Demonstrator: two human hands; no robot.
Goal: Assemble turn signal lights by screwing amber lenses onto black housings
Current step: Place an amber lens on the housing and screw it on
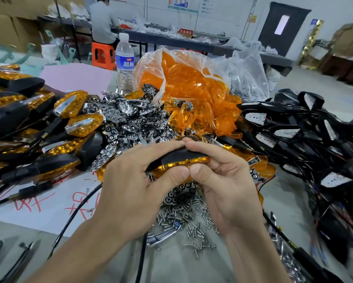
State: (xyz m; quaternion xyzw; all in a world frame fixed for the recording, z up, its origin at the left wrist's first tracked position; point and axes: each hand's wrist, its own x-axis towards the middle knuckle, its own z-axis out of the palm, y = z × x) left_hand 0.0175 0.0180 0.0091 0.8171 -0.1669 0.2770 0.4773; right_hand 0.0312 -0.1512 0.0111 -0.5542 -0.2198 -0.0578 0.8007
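Left hand [134,180] and right hand [222,180], fingers curled tight, pinch amber plastic lens [177,164] onto black plastic housing [181,154]; we judge seating underway, loose silver screws [183,219] next.

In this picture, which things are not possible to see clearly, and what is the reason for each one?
Head view: whether screws already join the amber lens to the black housing; the left hand and right hand cover it.
Head view: the head type of the loose screws; too small.
Head view: the pile of housings at right; blurred, cut by the edge.
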